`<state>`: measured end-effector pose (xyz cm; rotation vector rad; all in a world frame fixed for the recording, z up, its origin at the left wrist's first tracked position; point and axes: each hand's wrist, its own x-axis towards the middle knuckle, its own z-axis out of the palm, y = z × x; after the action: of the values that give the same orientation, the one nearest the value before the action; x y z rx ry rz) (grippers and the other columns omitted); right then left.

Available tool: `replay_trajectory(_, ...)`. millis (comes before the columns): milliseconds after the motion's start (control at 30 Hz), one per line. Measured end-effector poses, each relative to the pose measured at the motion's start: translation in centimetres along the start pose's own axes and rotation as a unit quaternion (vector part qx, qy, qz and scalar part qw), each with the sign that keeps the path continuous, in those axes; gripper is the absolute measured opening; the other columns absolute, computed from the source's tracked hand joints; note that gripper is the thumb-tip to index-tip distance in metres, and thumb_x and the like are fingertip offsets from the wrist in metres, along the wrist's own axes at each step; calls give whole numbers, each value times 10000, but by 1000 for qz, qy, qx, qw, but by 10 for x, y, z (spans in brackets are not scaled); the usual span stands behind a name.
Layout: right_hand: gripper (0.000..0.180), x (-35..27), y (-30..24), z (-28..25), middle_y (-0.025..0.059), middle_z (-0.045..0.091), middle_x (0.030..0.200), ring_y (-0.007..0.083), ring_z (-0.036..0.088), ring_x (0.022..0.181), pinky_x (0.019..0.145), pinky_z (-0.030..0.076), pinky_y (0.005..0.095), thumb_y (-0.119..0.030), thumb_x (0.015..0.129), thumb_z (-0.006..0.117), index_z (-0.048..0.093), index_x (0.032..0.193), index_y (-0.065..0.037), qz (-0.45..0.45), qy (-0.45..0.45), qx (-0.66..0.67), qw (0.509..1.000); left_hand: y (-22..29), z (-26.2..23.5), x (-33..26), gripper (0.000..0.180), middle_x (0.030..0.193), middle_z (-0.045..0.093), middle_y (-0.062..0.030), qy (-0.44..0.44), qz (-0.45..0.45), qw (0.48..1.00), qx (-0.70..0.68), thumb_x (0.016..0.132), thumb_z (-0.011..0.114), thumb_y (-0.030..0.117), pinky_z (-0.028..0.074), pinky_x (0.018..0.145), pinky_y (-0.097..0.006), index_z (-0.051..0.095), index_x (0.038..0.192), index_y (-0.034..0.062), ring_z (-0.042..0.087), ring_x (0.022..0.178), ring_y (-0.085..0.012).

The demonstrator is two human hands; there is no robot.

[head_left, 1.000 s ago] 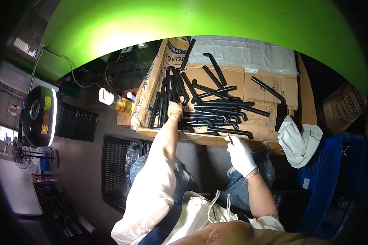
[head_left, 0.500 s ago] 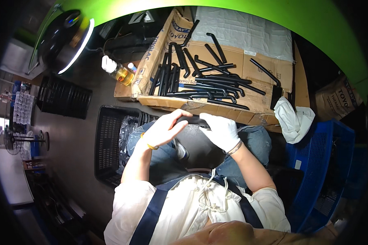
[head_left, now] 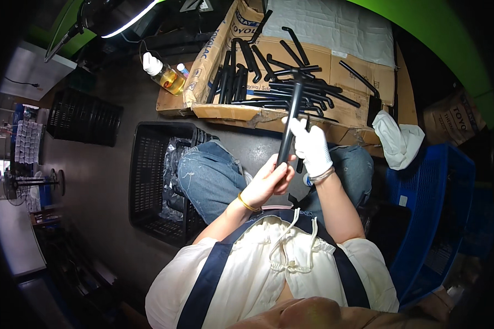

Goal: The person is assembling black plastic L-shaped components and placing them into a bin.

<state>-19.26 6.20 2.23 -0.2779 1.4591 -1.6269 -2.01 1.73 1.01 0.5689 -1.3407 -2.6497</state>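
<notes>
My bare left hand (head_left: 269, 180) is closed round the lower end of a black tube (head_left: 294, 104), which points up and away from me, its far end over the carton. My right hand (head_left: 314, 151), in a white glove, is closed beside the tube, its fingertips against the tube's middle. A slim dark thing (head_left: 300, 164) shows below and above the gloved fingers; its kind is hidden. Beyond my hands, several similar black tubes with bent ends (head_left: 302, 90) lie loosely in an opened cardboard carton (head_left: 230, 112).
A black plastic crate (head_left: 142, 175) with clear bags stands left of my knees. Blue crates (head_left: 422, 219) are at the right, below a white cloth (head_left: 398, 140). A spray bottle (head_left: 170, 81) of yellow liquid stands left of the carton; a ring lamp (head_left: 129, 22) hangs at upper left.
The tube has swung from lying crosswise between my hands to pointing away from me. My left hand has moved right and closer to me, my right hand slightly right. The view has shifted.
</notes>
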Motion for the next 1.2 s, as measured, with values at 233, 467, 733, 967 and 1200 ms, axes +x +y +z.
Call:
replay_trajectory(233, 252, -23, -2, 0, -55, 513, 596, 23, 422, 488, 441, 313, 222, -263, 897, 717, 609, 752, -87, 19, -20, -60, 998, 5, 0, -5, 383, 906, 526, -23, 8, -17, 994, -112, 1041, 452, 303, 375, 539, -219, 456, 1330, 52, 442, 604, -74)
replay_trajectory(467, 295, -24, 9, -3, -20, 537, 688, 67, 487, 619, 559, 403, 259, -291, 899, 707, 600, 876, -17, -9, -21, -137, 990, -4, 7, -1, 318, 901, 518, -26, 56, 38, 998, -4, 1036, 454, 205, 375, 541, -206, 413, 1325, 79, 461, 604, -81)
replay_trajectory(733, 263, -81, 23, -23, -80, 448, 713, 9, 353, 545, 468, 287, 189, -243, 1036, 406, 606, 980, -83, -73, -144, -193, 968, -3, -2, -11, 470, 1002, 478, -52, 60, 70, 994, -65, 1019, 460, 166, 366, 601, -203, 299, 1452, 79, 439, 662, -89)
replay_trajectory(967, 131, -103, 14, -10, 197, 595, 763, 389, 621, 710, 584, 474, 426, -159, 968, 517, 566, 926, -45, -167, -111, -410, 890, -3, 2, -22, 652, 1104, 491, -56, 35, 54, 998, -13, 983, 495, 85, 390, 630, -211, 159, 1541, 68, 450, 719, -83)
replay_trajectory(1200, 139, -100, 6, -9, 186, 615, 746, 386, 627, 698, 589, 482, 454, -177, 962, 520, 568, 926, -52, -163, -146, -449, 866, -1, 2, -25, 644, 1115, 486, -40, 28, 49, 998, 23, 1004, 486, 121, 386, 636, -207, 142, 1546, 69, 433, 737, -69)
